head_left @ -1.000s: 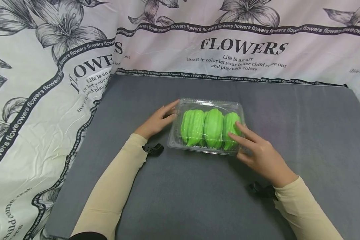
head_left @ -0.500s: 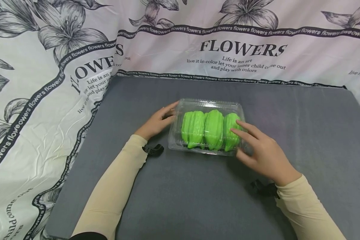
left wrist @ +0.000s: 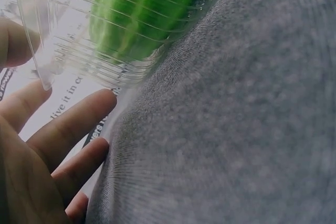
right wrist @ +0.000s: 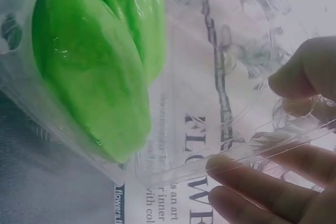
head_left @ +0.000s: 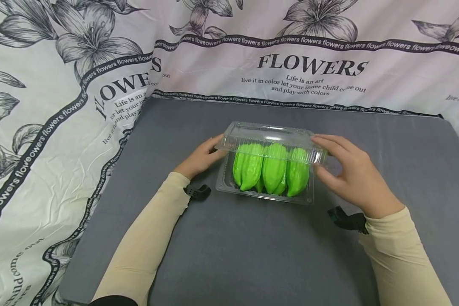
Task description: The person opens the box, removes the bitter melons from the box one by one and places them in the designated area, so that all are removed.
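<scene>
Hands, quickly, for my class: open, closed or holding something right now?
Left hand: open, fingers spread at the container.
Right hand: holding the clear lid by its edge.

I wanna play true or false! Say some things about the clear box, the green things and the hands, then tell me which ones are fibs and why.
1. Green things sit inside a clear box. True.
2. The right hand holds the lid at its right end. True.
3. The lid is pressed flat shut. False: its front edge is raised, leaving a gap at the front.
4. The left hand is at the lid's left end. True.
5. The green things are scattered outside the box. False: they are in it, and the box is on a grey table.
6. Bright red covers both arms. False: the sleeves are cream.
</scene>
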`<state>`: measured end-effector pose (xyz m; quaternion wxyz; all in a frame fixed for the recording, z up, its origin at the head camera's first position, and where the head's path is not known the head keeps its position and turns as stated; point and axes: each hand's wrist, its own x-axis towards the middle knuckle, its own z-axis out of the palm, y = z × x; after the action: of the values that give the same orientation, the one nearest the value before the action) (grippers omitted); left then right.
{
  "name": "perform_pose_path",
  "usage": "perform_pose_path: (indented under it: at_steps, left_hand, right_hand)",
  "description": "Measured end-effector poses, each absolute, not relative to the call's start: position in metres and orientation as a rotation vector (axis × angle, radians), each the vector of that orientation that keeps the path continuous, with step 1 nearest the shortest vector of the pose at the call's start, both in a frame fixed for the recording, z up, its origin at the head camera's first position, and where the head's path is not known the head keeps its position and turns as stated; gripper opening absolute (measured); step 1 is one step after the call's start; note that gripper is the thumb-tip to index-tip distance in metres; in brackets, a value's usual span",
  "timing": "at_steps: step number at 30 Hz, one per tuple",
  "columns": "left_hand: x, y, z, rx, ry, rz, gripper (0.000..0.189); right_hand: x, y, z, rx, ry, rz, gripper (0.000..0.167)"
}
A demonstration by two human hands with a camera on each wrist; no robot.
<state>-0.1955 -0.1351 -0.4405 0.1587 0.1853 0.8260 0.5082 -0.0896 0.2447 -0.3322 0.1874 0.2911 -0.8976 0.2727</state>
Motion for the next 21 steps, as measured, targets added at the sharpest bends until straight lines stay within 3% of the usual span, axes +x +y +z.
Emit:
perform_pose_path:
  at_steps: [11, 21]
  left_hand:
    - [-0.195, -0.133, -0.443, 0.567, 2.315, 1.495, 0.064]
    - [-0.197, -0.133, -0.447, 0.633, 2.271, 1.549, 0.062]
  right_hand:
    - [-0.104, 0.248, -0.333, 0.695, -2.482, 0.795, 0.063]
    - [-0.119, 0.249, -0.328, 0.593, -2.434, 0.889, 0.05]
